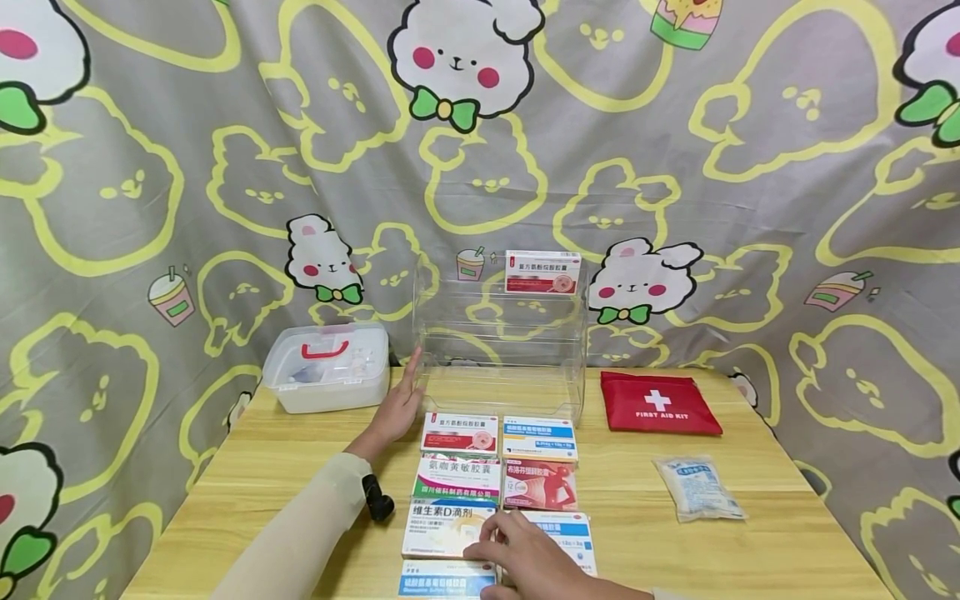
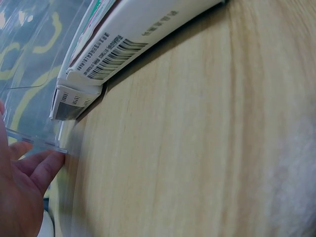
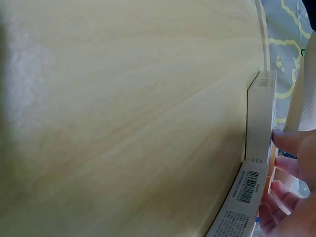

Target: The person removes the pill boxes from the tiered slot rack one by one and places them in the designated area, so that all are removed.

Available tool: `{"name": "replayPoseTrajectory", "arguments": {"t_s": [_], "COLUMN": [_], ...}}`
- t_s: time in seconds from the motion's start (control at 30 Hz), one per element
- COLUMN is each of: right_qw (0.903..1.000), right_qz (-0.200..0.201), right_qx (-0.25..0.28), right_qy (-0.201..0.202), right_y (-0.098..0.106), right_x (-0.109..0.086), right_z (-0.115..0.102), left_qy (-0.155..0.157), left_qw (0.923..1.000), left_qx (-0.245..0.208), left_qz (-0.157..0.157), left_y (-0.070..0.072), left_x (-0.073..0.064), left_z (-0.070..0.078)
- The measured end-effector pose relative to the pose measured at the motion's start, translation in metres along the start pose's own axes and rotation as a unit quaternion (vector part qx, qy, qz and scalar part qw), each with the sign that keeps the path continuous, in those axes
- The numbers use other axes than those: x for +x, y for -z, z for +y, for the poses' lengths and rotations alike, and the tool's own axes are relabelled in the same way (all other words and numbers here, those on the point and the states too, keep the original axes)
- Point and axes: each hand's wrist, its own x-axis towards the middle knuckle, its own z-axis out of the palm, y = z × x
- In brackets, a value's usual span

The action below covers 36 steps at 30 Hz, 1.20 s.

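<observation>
A clear acrylic tiered rack [image 1: 510,408] stands at the back of the table with one red-and-white capsule box [image 1: 543,272] on its top tier. My left hand [image 1: 397,407] touches the rack's left side with extended fingers; in the left wrist view the fingertips [image 2: 49,168] meet its clear edge. Medicine boxes lie in two columns before the rack. My right hand [image 1: 532,554] is over the near boxes, fingers loosely bent, by the vitamin D drops box [image 1: 442,529] and a blue-and-white box [image 1: 573,537] it partly covers. Its fingertips are close to the box edges; contact is unclear.
A translucent case with a red handle [image 1: 330,392] stands left of the rack. To the right lie a red first aid pouch [image 1: 660,408] and a white-and-blue packet [image 1: 697,490]. A patterned curtain [image 1: 480,167] hangs behind the wooden table [image 1: 247,475].
</observation>
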Motion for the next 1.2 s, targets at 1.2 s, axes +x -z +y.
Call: {"name": "replayPoseTrajectory", "arguments": {"t_s": [1.2], "right_qw": [0.9961], "right_qz": [0.016], "right_qx": [0.073], "right_qy": [-0.047], "right_y": [0.017], "right_x": [0.001], "right_z": [0.0], "left_qy": [0.01], "left_qw": [0.9999], "left_qx": [-0.005], "left_qz": [-0.006], "left_y": [0.001], "left_x": [0.0], "left_z": [0.003]}}
